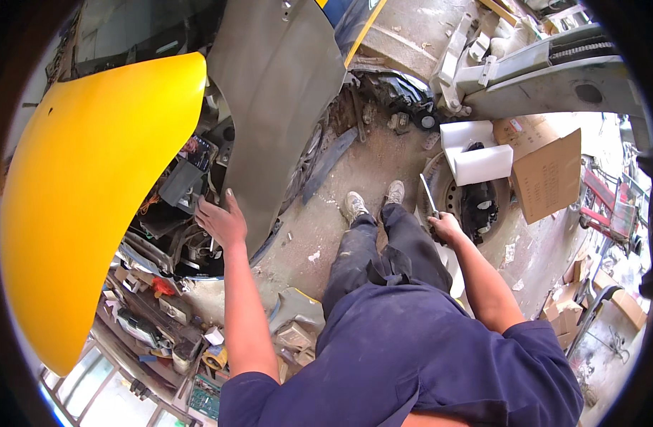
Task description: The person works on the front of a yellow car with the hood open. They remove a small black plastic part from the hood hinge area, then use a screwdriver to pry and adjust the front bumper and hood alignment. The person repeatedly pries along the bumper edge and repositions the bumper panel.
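My left hand (223, 222) is at the edge of a bare grey fender (277, 92), fingers spread and nothing held in them. Its thumb overlaps the panel; whether it presses on it I cannot tell. Left of that hand lies the uncovered engine bay (180, 188) with dark parts and wiring. A yellow car hood (106, 164) stands raised over the bay. Out to the right, my right hand (446, 226) is closed round the dark handle of a long slim silver tool (427, 192), its shaft pointing up and away from me. The tool's exact kind does not show.
By my right hand, a wheel (449, 192) lies under a black car part (477, 210) and white foam (483, 165), beside an opened cardboard box (547, 174). A grey metal lift arm (554, 89) crosses the far right. Cluttered parts (138, 320) fill the lower left.
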`<state>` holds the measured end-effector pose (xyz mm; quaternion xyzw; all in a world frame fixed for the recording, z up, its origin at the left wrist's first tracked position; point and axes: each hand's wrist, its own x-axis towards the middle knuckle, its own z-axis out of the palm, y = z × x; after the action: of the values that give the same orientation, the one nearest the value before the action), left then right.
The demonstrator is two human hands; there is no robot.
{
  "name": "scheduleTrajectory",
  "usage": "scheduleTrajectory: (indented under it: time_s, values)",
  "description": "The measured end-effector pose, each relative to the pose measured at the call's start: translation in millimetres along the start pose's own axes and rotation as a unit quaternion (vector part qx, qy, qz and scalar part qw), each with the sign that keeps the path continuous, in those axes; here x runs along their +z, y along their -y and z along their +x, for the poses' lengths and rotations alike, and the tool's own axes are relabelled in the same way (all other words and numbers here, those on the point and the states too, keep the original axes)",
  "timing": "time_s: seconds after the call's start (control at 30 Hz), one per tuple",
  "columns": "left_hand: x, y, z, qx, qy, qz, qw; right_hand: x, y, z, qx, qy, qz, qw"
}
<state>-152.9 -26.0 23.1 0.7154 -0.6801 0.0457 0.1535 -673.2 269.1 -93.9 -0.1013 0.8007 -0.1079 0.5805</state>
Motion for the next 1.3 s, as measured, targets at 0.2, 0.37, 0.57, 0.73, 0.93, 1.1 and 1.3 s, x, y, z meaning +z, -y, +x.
scheduleTrajectory:
  time_s: [0.2, 0.37, 0.57, 0.73, 0.93, 1.1, 1.3]
  values:
    - [38, 25, 6, 0.027, 0.046, 0.081, 0.995, 7, 10, 19, -0.020, -0.009, 0.023, 1.000]
    - [33, 41, 13, 0.056, 0.093, 0.067, 0.992, 9, 12, 30, 0.027, 0.010, 0.018, 0.999]
    - [40, 47, 14, 0.062, 0.079, 0.055, 0.993, -2, 15, 42, 0.019, -0.001, -0.052, 0.998]
    - [45, 54, 12, 0.086, 0.039, 0.042, 0.995, 4, 27, 58, 0.000, 0.007, -0.086, 0.996]
    - [46, 55, 12, 0.086, 0.048, 0.048, 0.994, 31, 34, 67, -0.004, 0.023, -0.104, 0.994]
    - [46, 53, 13, 0.090, 0.037, 0.038, 0.995, 56, 28, 67, -0.017, 0.035, -0.116, 0.992]
    - [47, 55, 10, 0.076, 0.045, 0.060, 0.994, 71, 7, 67, -0.006, 0.061, -0.214, 0.975]
